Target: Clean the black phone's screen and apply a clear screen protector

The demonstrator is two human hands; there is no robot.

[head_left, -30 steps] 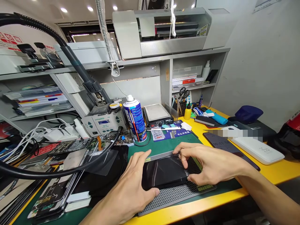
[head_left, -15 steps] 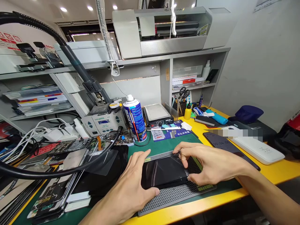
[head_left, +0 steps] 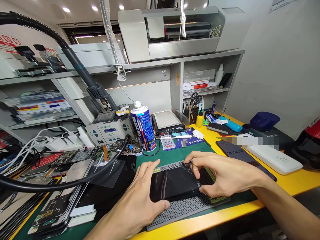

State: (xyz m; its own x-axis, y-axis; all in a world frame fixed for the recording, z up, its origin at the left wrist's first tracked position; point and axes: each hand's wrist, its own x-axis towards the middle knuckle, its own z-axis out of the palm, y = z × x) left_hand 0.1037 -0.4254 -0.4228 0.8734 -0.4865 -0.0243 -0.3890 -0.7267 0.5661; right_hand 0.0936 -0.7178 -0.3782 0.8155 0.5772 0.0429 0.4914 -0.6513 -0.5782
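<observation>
While the left hand (head_left: pixel 137 193), thumb and fingers wide apart, clasps one end of the black slab (head_left: pixel 175 183), the right hand (head_left: pixel 195 176) curls, gripping the other, above a grey perforated mat (head_left: pixel 183 210).

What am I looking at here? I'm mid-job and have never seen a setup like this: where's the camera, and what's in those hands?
No machine arm here: these are a person's own bare hands, seen from a single camera worn on the head, looking forward and down.

The left hand is spread around the left end of a dark, glossy slab; the right hand curls its fingers and thumb at the other end. How firmly they grip, I can't tell. Beneath is a grey perforated mat on a green work surface.

Beyond stands a blue spray can. To the right lies a phone showing a timer.
</observation>
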